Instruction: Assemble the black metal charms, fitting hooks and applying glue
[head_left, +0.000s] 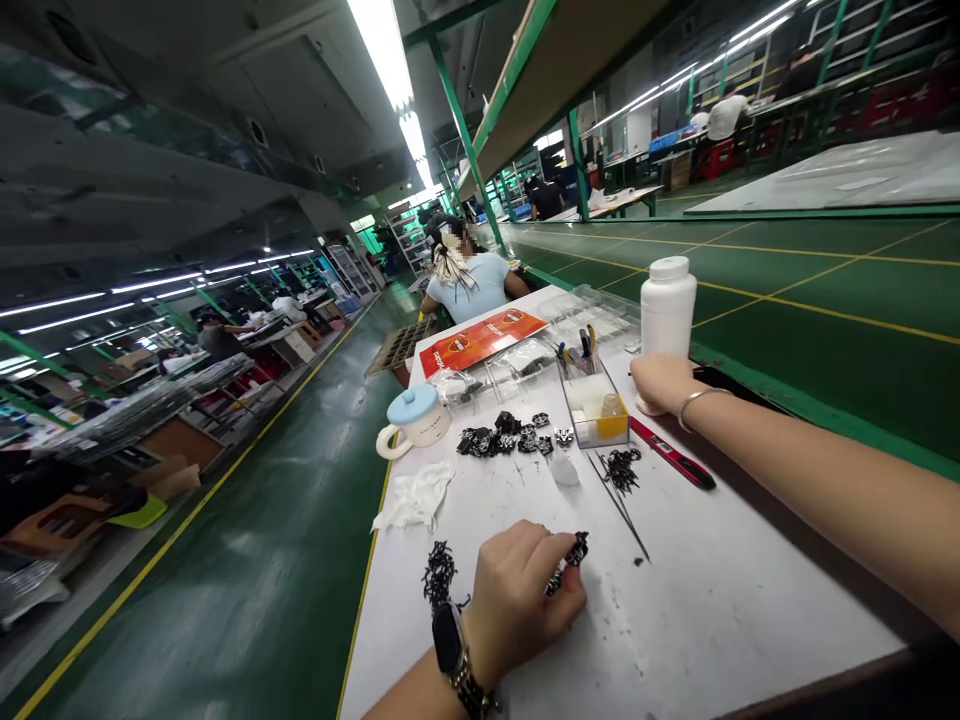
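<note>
My left hand (pixel 525 580), with a watch on its wrist, pinches a small black part (pixel 577 548) between thumb and fingers above the white table (pixel 675 600). More black shows under the fingers. My right hand (pixel 664 383), wearing a bangle, is at the base of a white bottle (pixel 667 310); its fingers are bent, and what they grip, if anything, is hidden. A pile of black parts (pixel 502 437) lies mid-table. Small black pieces (pixel 439 572) are heaped left of my left hand, and others (pixel 622 470) lie near thin black rods (pixel 622 510).
A blue-lidded cup (pixel 416 415), a crumpled tissue (pixel 415 497), a clear box (pixel 596 408) with tools, and a red knife (pixel 671 453) stand or lie around. Behind are plastic bags (pixel 495 375), an orange sheet (pixel 484 342) and a seated person (pixel 469 280).
</note>
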